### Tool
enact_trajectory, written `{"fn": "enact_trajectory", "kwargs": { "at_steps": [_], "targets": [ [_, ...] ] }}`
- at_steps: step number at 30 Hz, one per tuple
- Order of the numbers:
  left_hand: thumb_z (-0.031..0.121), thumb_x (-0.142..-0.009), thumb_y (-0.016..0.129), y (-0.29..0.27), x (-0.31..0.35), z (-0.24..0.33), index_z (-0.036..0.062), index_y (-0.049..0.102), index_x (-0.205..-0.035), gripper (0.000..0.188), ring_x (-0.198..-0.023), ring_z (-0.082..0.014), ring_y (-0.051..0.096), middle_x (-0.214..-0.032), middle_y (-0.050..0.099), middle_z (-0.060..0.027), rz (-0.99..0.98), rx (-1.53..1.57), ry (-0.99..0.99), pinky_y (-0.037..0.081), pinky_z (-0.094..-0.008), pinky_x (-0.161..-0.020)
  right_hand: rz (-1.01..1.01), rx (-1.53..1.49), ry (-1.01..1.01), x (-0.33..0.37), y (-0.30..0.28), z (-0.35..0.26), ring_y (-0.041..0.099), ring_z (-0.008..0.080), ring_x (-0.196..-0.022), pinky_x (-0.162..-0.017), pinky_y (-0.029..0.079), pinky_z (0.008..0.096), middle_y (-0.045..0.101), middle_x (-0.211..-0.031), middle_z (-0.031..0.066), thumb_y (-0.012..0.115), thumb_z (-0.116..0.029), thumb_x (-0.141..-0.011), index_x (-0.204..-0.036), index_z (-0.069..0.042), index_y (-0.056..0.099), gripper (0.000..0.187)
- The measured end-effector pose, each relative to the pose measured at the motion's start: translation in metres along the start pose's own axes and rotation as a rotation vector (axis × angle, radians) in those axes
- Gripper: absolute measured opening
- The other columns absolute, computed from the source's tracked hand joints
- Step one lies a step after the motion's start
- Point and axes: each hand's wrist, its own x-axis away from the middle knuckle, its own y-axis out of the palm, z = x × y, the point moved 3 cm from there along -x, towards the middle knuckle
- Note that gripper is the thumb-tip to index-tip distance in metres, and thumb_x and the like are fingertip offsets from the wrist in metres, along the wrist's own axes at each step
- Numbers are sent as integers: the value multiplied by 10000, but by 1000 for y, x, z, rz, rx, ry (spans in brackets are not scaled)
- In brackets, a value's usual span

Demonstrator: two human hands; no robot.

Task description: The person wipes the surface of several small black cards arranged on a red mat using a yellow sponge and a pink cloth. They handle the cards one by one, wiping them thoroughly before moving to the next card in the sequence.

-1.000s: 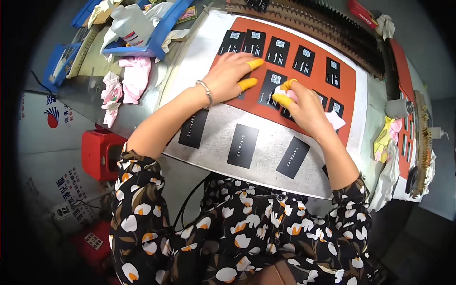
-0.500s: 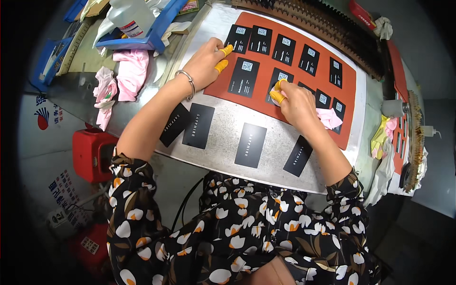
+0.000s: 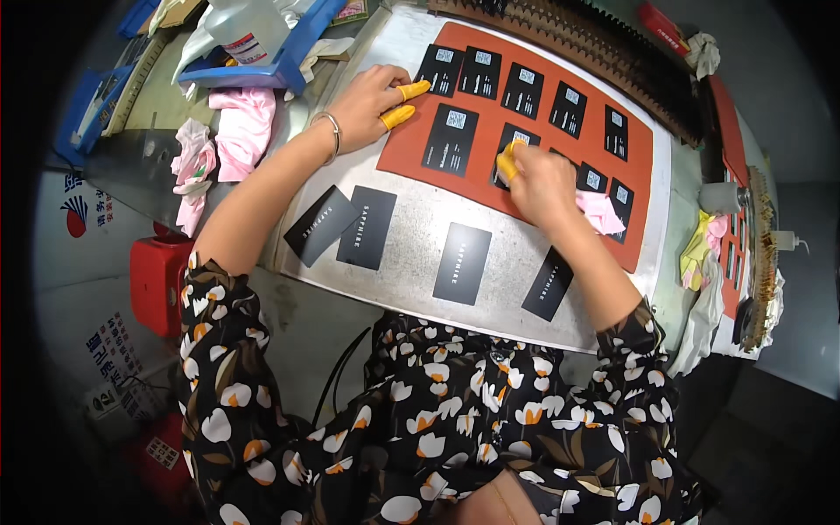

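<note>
Yellow finger cots cover some fingertips on both hands. My left hand (image 3: 372,107) has its thumb and forefinger apart and holds nothing; the forefinger's tip reaches the left edge of a black card (image 3: 444,63) at the far left of the orange-red mat (image 3: 407,144). My right hand (image 3: 544,185) is closed on a pink cloth (image 3: 600,213), which hangs out beside the wrist. Its fingers press on another black card (image 3: 507,140), partly hiding it. Several more black cards with a square code, such as a front-left one (image 3: 451,140), lie in rows on the mat.
Face-up black cards (image 3: 462,262) lie on the metal plate (image 3: 407,289) nearer me, two overlapping at left. A toothed dark rack (image 3: 595,66) borders the far side. At left are a blue tray (image 3: 302,52) with a bottle (image 3: 249,31) and pink cloths (image 3: 241,131).
My left hand has shifted slightly left, its fingers lifting off the far-left card's face to its edge. The right hand has moved slightly, still over the same card. The leftmost near card shows more fully.
</note>
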Motion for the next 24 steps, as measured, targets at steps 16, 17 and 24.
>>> {"fn": "enact_trajectory", "kwargs": {
  "at_steps": [16, 17, 24],
  "targets": [
    [231, -850, 560, 0, 0, 3, 102, 577, -1161, 337, -981, -274, 470, -1069, 513, -91, 30, -38, 1, 392, -360, -860, -31, -54, -137, 11, 0, -1, 585, 334, -592, -528, 453, 414, 593, -670, 144, 631, -185, -757, -731, -39, 572, 160],
    [230, -850, 559, -1, -2, 4, 103, 579, -1158, 334, -981, -273, 470, -1069, 513, -89, 41, -19, 4, 391, -361, -861, -46, -76, -138, 15, 0, -3, 586, 334, -593, -530, 455, 416, 594, -670, 143, 630, -188, -759, -730, -40, 574, 160],
    [229, -848, 561, 0, -2, 0, 105, 580, -1160, 337, -979, -272, 470, -1068, 514, -92, 20, -29, -11, 391, -354, -865, -81, -74, -150, 10, -9, 3, 589, 340, -624, -549, 454, 423, 600, -677, 146, 610, -173, -777, -741, -35, 584, 145]
  ]
}}
